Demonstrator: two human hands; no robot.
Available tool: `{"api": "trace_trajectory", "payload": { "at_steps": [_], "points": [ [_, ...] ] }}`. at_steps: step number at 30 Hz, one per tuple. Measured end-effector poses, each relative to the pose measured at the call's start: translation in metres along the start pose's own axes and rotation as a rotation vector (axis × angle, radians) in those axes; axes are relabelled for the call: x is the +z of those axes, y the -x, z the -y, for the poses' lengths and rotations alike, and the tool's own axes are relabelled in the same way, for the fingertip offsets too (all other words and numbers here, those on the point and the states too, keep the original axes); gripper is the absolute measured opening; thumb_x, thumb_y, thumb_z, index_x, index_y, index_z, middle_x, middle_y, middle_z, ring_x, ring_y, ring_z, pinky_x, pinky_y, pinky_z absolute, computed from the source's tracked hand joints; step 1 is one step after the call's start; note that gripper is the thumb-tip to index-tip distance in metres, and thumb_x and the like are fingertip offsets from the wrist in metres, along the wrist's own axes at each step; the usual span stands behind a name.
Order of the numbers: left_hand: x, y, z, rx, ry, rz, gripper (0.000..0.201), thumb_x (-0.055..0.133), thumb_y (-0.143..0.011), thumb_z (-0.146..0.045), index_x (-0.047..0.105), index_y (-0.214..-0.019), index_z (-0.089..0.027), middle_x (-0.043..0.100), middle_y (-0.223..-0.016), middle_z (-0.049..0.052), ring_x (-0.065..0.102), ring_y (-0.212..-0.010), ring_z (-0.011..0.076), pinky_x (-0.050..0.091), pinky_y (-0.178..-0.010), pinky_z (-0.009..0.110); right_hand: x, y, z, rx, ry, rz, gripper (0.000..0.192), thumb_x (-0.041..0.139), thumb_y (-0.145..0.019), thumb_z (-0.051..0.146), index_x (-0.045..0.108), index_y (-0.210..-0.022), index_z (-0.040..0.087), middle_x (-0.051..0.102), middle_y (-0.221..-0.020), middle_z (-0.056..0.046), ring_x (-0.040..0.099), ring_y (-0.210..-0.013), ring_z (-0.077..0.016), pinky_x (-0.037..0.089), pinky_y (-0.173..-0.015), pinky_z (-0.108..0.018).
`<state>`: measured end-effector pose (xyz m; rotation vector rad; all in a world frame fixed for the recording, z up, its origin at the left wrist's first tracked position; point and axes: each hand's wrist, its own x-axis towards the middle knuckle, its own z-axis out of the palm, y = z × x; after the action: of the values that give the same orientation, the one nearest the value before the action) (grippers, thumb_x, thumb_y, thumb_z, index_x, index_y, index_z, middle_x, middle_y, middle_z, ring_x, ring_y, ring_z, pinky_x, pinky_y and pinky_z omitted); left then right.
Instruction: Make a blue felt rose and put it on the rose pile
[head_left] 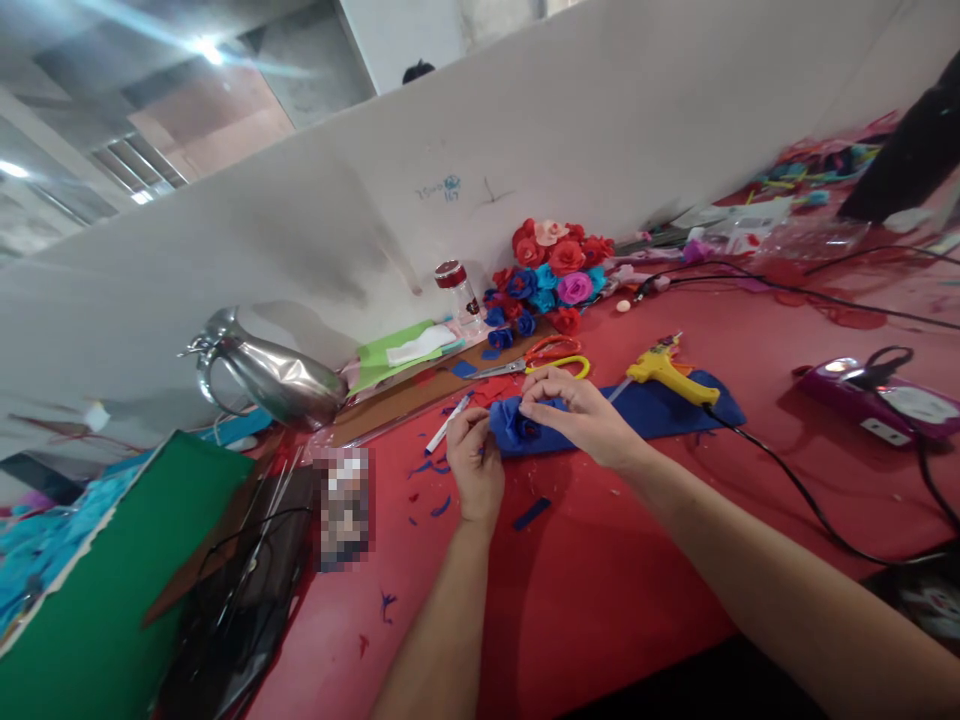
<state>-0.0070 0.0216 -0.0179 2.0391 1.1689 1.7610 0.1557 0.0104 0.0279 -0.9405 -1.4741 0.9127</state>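
Blue felt is what both hands work on: a small rolled blue felt rose (pixel 519 425) sits near the middle of the red table (pixel 615 580), at the near end of a blue felt strip (pixel 652 410) that runs toward the right along the tabletop. The left hand (pixel 474 462) has its fingers curled closed around the lower side of the roll, pinching it from beneath. The right hand (pixel 577 408) comes over the top, thumb and forefinger pressed shut on the outer petal edge of the same rose.

To do this well, I judge that the left pinch should hold the base steady while the right fingers shape or press the outer layer evenly, so the coil neither loosens nor tilts. Pressure belongs on the petal rim, not on the centre, which would flatten the spiral.

A yellow glue gun (pixel 664 372) lies on the strip just beyond the right hand, its black cord (pixel 795 490) trailing toward the table's near right corner; the nozzle may be hot, so fingers are best kept off it. Scissors (pixel 536 362) with orange and yellow handles lie just behind the hands, a white marker (pixel 448 425) just left of them. Finished felt roses (pixel 559 265) are heaped against the far wall edge, and a metal jug (pixel 266 375) stands toward the far left
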Motion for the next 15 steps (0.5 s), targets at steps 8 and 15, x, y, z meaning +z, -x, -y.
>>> {"api": "trace_trajectory", "payload": {
  "at_steps": [8, 15],
  "points": [
    [0.004, 0.001, 0.001, -0.243, 0.243, 0.026, 0.013, 0.06, -0.074, -0.013, 0.071, -0.076, -0.021, 0.063, -0.084, 0.002, 0.056, -0.081, 0.0143, 0.045, -0.077, 0.027, 0.003, -0.002, -0.005, 0.17, -0.384, -0.203, 0.014, 0.064, -0.071, 0.033, 0.058, -0.064, 0.022, 0.052, -0.07, 0.001, 0.046, -0.071, -0.0145, 0.036, -0.069, -0.029],
    [0.014, -0.001, 0.003, -0.65, 0.623, -0.057, 0.016, 0.074, -0.065, -0.033, 0.068, -0.07, -0.019, 0.066, -0.072, -0.001, 0.055, -0.071, 0.0119, 0.047, -0.081, 0.03, 0.002, -0.005, -0.015, 0.252, -0.422, -0.269, 0.021, 0.06, -0.069, 0.03, 0.046, -0.056, 0.021, 0.045, -0.059, 0.003, 0.04, -0.06, -0.0126, 0.032, -0.058, -0.028]
  ]
}}
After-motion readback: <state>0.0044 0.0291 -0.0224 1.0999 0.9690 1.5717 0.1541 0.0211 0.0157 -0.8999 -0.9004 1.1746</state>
